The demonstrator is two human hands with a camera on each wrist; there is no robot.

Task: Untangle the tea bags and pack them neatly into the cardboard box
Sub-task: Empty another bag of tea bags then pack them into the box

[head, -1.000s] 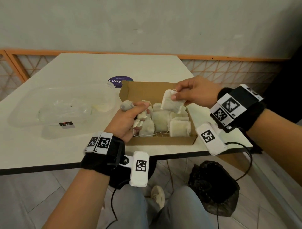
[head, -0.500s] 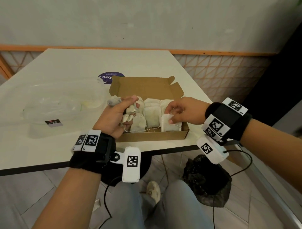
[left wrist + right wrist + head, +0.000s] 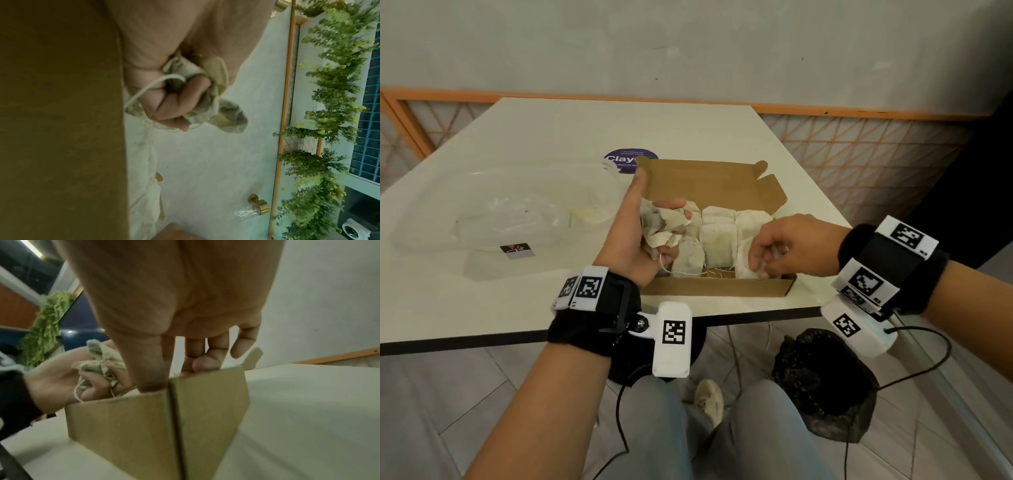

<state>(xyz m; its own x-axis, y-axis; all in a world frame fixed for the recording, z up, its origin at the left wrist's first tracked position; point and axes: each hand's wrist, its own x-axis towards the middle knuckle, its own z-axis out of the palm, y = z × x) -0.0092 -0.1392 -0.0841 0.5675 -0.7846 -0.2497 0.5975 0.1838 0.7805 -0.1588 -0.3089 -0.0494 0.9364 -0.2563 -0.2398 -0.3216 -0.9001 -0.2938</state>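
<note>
An open cardboard box (image 3: 715, 291) sits at the table's near edge, with pale tea bags (image 3: 717, 240) laid flat in rows inside. Over the box's left part, my left hand (image 3: 650, 219) grips a crumpled clump of tangled tea bags (image 3: 659, 236), thumb sticking up; a white string (image 3: 148, 87) loops out below the curled fingers (image 3: 176, 104). My right hand (image 3: 762, 265) reaches into the near right corner, and its fingertips pinch the edge of a tea bag (image 3: 744, 270) lying there. In the right wrist view the box wall (image 3: 123, 418) hides that bag.
A clear plastic bag (image 3: 517, 219) lies on the white table to the left of the box. The box lid (image 3: 705, 181) stands open at the back, next to a purple sticker (image 3: 625, 159). A black bag (image 3: 825, 383) sits on the floor below the table edge (image 3: 482, 337).
My right hand came down from above the box with a tea bag and set it in the near right corner. My left hand turned palm-up and its thumb straightened.
</note>
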